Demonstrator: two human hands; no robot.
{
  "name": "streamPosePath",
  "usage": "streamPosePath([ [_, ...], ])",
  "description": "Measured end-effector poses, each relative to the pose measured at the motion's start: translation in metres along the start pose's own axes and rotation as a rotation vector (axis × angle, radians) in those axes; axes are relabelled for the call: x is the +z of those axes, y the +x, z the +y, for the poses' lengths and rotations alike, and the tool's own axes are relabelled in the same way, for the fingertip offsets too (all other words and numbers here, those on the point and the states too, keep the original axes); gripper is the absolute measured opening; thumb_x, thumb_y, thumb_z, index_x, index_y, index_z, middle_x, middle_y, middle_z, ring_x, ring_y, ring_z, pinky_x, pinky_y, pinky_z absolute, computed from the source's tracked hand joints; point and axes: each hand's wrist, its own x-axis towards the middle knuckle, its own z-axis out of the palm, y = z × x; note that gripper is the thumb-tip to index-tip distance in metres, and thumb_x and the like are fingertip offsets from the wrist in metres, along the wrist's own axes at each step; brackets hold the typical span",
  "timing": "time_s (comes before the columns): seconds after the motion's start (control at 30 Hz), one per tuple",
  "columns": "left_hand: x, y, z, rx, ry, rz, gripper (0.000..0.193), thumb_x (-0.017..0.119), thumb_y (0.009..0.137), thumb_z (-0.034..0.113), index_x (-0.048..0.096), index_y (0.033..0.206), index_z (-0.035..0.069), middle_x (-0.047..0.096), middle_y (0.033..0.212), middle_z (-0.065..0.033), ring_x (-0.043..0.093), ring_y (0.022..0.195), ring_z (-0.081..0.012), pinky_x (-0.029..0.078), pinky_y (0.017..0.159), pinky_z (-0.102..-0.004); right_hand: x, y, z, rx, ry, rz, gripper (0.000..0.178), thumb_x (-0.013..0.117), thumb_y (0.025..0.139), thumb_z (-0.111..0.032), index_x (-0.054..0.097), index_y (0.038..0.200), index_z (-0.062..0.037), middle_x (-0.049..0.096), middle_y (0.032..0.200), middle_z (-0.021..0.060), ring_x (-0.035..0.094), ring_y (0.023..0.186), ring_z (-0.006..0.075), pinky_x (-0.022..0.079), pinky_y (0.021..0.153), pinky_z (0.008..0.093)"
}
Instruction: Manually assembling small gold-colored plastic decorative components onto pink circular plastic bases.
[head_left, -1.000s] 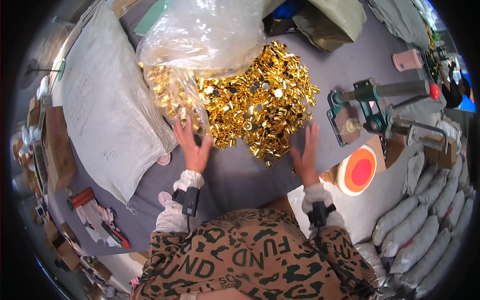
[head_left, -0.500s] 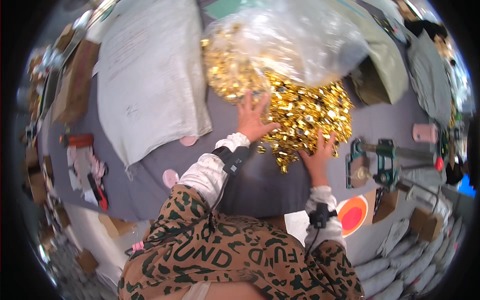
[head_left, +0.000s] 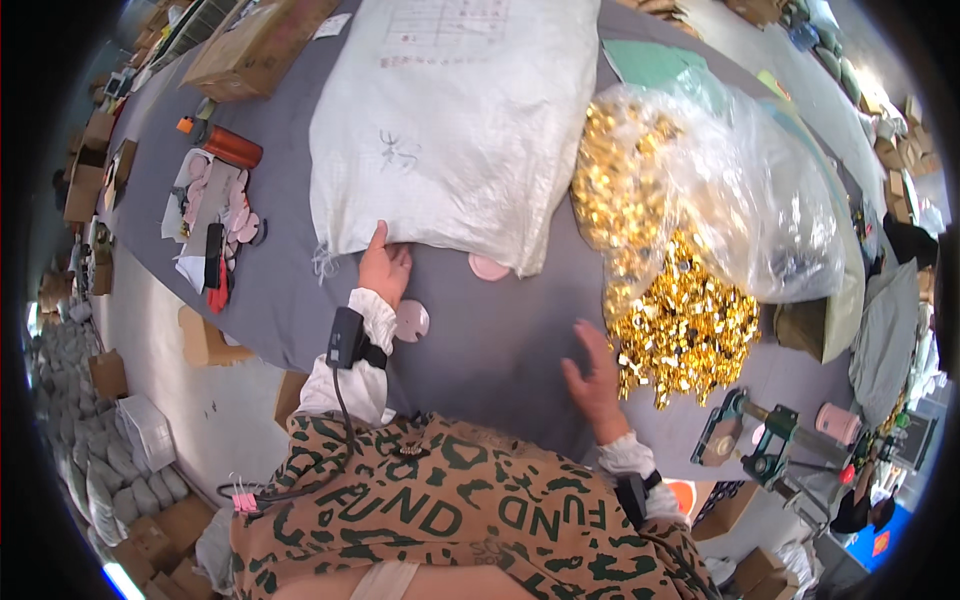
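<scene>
A large white woven sack (head_left: 450, 150) lies flat on the grey-covered table. My left hand (head_left: 384, 272) is at its near edge, thumb on top and fingers curled at the hem, pinching it. To the right, a heap of shiny gold pieces (head_left: 690, 335) spreads out of a clear plastic bag (head_left: 750, 200). My right hand (head_left: 596, 388) hovers just left of the heap, thumb and fingers apart, holding nothing. Two pink discs lie near the sack: one disc (head_left: 411, 321) beside my left wrist, another disc (head_left: 488, 266) partly under the sack's edge.
At right stands a green hand press (head_left: 760, 435), with a pink cup-shaped container (head_left: 838, 424) behind it. An orange-brown bottle (head_left: 232, 147) and pink pieces on paper (head_left: 205, 205) lie at left. A cardboard box (head_left: 258, 50) sits at the far left.
My left hand has left the gold heap and moved left to the sack's edge. My right hand has come off the heap toward the left. The view has turned leftward.
</scene>
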Motion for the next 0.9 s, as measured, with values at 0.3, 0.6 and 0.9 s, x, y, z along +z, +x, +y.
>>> streamPosePath([
  [0.3, 0.160, -0.060, 0.113, 0.018, -0.189, -0.652, 0.036, 0.050, 0.099, 0.010, 0.043, 0.131, -0.007, 0.055, 0.127, -0.0200, 0.053, 0.122, -0.0294, 0.047, 0.103, -0.0388, 0.097, 0.238, -0.091, -0.477, -0.178, -0.046, 0.048, 0.063, 0.083, -0.008, 0.051, 0.129, -0.0039, 0.053, 0.127, 0.0217, 0.052, 0.117, 0.0378, 0.042, 0.099, 0.0430],
  [0.6, 0.088, -0.088, 0.131, 0.289, 0.638, -0.612, 0.041, 0.061, 0.094, 0.013, 0.046, 0.128, -0.006, 0.062, 0.117, -0.0123, 0.064, 0.104, -0.0225, 0.058, 0.084, -0.0375, 0.002, 0.220, -0.131, -0.314, 0.080, -0.191, 0.017, 0.059, 0.088, -0.004, 0.069, 0.102, -0.0002, 0.070, 0.086, 0.0137, 0.069, 0.081, 0.0229, 0.053, 0.076, 0.0297],
  [0.9, 0.013, -0.043, 0.135, 0.514, 1.405, -0.660, 0.052, 0.064, 0.087, 0.005, 0.042, 0.133, -0.004, 0.054, 0.131, -0.0144, 0.050, 0.126, -0.0230, 0.040, 0.104, -0.0359, 0.013, 0.244, -0.082, -0.436, 0.061, -0.280, 0.017, 0.058, 0.082, 0.001, 0.069, 0.092, -0.0048, 0.069, 0.086, 0.0124, 0.068, 0.078, 0.0265, 0.054, 0.070, 0.0335],
])
